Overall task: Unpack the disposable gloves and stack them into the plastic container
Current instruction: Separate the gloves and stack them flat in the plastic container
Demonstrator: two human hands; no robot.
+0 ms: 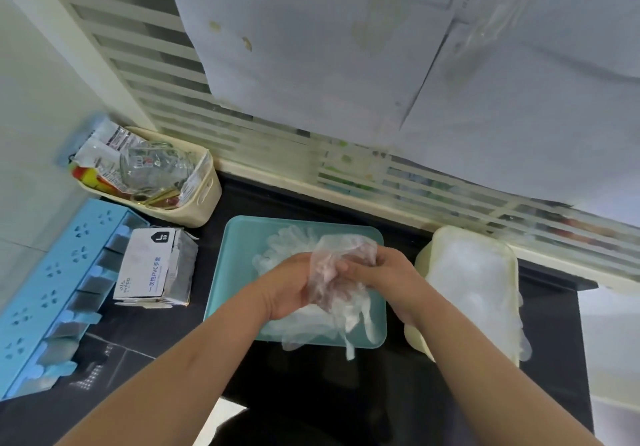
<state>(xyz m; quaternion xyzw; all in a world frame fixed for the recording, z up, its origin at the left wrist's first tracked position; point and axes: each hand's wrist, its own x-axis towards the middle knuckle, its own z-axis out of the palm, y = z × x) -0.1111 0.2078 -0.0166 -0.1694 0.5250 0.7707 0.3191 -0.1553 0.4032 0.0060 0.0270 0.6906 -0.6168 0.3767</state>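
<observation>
While we hold them together above the middle of the teal tray (239,238), our left hand (294,286) and right hand (384,269) both curl their fingers round one crumpled clear glove (337,262), bunched between them and trailing towards the tray's near edge. More loose gloves (287,241) lie in the tray beneath it. Right of the tray on the dark worktop (311,393) stands a cream container (441,236) with gloves inside; left of the tray, the opened glove box (152,269).
</observation>
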